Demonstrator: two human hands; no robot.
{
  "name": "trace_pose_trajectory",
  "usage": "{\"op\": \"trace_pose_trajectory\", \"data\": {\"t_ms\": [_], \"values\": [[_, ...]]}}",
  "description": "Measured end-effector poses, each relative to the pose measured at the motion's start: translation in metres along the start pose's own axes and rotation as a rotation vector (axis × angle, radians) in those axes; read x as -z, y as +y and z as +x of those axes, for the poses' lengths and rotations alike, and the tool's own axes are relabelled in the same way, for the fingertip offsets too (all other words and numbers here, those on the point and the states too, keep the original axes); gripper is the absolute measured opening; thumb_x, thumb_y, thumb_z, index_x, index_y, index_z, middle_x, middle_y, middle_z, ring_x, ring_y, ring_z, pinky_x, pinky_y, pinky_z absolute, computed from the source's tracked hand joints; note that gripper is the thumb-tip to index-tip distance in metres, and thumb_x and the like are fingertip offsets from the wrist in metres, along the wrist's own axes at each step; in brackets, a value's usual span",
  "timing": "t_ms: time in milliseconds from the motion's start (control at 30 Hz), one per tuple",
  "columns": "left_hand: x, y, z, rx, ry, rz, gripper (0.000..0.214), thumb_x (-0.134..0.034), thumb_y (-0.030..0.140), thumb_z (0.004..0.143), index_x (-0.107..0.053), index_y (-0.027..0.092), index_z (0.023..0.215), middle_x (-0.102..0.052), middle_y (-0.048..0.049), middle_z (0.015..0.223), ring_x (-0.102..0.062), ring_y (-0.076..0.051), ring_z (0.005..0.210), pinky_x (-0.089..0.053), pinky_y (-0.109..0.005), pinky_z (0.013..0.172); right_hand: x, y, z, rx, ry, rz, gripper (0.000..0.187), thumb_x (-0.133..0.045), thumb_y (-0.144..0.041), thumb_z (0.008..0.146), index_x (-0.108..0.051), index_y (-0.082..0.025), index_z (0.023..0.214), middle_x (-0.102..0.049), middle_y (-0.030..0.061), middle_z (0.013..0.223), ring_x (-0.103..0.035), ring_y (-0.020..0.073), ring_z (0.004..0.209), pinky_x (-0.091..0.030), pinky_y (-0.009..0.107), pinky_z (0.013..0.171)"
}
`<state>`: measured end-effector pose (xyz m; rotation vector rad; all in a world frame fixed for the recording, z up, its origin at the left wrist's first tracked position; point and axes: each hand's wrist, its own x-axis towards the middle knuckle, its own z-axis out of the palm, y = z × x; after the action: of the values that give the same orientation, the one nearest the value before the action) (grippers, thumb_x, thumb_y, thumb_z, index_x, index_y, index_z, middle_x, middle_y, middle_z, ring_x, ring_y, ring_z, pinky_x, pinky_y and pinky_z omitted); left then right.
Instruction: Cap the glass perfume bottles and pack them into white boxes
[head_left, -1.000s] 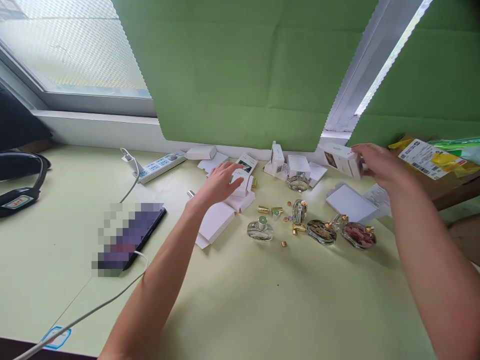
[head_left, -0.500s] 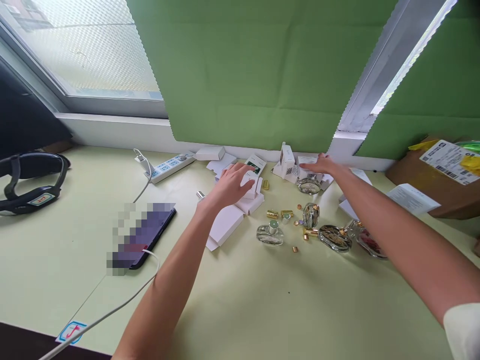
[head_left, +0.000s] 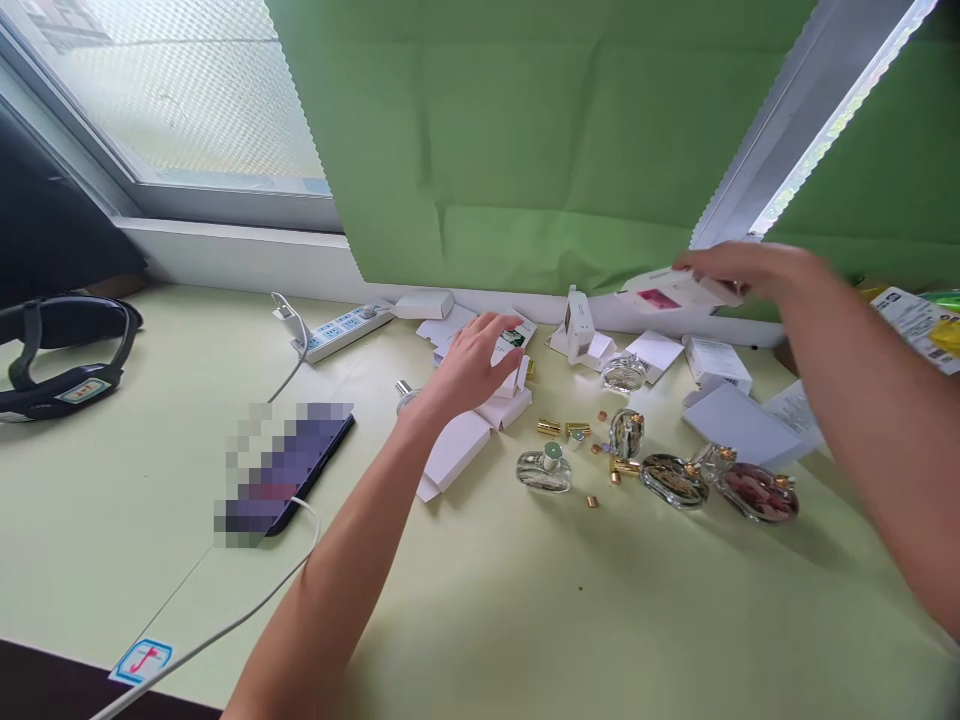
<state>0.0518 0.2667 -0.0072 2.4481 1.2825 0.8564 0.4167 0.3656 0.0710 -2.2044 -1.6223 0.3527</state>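
Note:
My right hand [head_left: 739, 265] is raised at the back right, closed on a white box with a pink picture [head_left: 675, 290]. Over a heap of white boxes [head_left: 457, 452] hovers my left hand [head_left: 476, 365], thumb and fingers apart; a white box with a green picture [head_left: 525, 330] is just behind it. I cannot see whether the left fingertips touch that box. Several glass perfume bottles stand or lie in the middle: a clear one [head_left: 544, 473], a flat round one [head_left: 673, 480] and one with a pinkish inside [head_left: 757, 492]. Small gold caps [head_left: 549, 427] are scattered among them.
A power strip [head_left: 349, 330] and a phone [head_left: 300, 475] with a white cable [head_left: 225, 625] are at left, with a black headset [head_left: 67, 360] beyond. More white boxes [head_left: 716, 365] lie at right. A green blind [head_left: 540, 150] hangs behind the table.
My right hand has lifted the white box with the pink picture and moved right. Boxes and the pinkish bottle formerly behind my right arm now show. My left hand has hardly moved.

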Motion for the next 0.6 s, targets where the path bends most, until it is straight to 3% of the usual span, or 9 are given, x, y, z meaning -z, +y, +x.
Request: {"op": "trace_pose_trajectory", "data": {"t_ms": [100, 200, 433, 533, 600], "values": [[0.002, 0.016, 0.0, -0.057, 0.08, -0.1, 0.035, -0.045, 0.035, 0.099, -0.045, 0.026, 0.132, -0.054, -0.0058, 0.131, -0.049, -0.019, 0.125, -0.039, -0.037, 0.107, 0.045, -0.004, -0.021, -0.019, -0.112, 0.067, 0.043, -0.047, -0.056, 0.092, -0.067, -0.019, 0.097, -0.07, 0.0065, 0.093, -0.065, 0.0199, 0.086, -0.048, 0.044, 0.086], [0.004, 0.033, -0.002, -0.117, 0.107, -0.168, 0.041, -0.049, 0.037, 0.097, -0.04, 0.027, 0.137, -0.05, -0.0064, 0.136, -0.047, -0.019, 0.127, -0.04, -0.035, 0.107, 0.061, -0.015, -0.043, 0.044, -0.335, 0.165, 0.046, -0.051, -0.063, 0.086, -0.07, -0.024, 0.101, -0.072, 0.0026, 0.101, -0.067, 0.0199, 0.091, -0.051, 0.039, 0.09], [-0.011, 0.046, -0.005, -0.165, -0.062, -0.219, 0.054, -0.053, 0.041, 0.094, -0.031, 0.03, 0.143, -0.045, -0.0073, 0.144, -0.043, -0.024, 0.131, -0.043, -0.041, 0.105, 0.022, -0.056, -0.085, 0.137, -0.705, 0.235, 0.044, -0.051, -0.058, 0.089, -0.069, -0.02, 0.101, -0.071, 0.0022, 0.1, -0.067, 0.022, 0.094, -0.057, 0.04, 0.087], [-0.015, 0.036, -0.002, -0.117, -0.093, -0.298, 0.047, -0.046, 0.038, 0.097, -0.032, 0.03, 0.141, -0.057, -0.006, 0.131, -0.058, -0.021, 0.109, -0.051, -0.035, 0.087, 0.011, -0.066, -0.091, 0.216, -0.851, 0.322, 0.055, -0.048, -0.066, 0.088, -0.065, -0.017, 0.107, -0.07, 0.0058, 0.102, -0.066, 0.0247, 0.098, -0.058, 0.041, 0.085], [-0.013, 0.023, 0.001, -0.042, -0.049, -0.316, 0.04, -0.044, 0.036, 0.097, -0.038, 0.028, 0.136, -0.063, -0.0045, 0.12, -0.063, -0.019, 0.094, -0.052, -0.032, 0.076, 0.006, -0.062, -0.082, 0.246, -0.826, 0.382, 0.072, -0.037, -0.076, 0.087, -0.06, -0.015, 0.115, -0.068, 0.0095, 0.111, -0.065, 0.0254, 0.101, -0.059, 0.04, 0.083]]}}
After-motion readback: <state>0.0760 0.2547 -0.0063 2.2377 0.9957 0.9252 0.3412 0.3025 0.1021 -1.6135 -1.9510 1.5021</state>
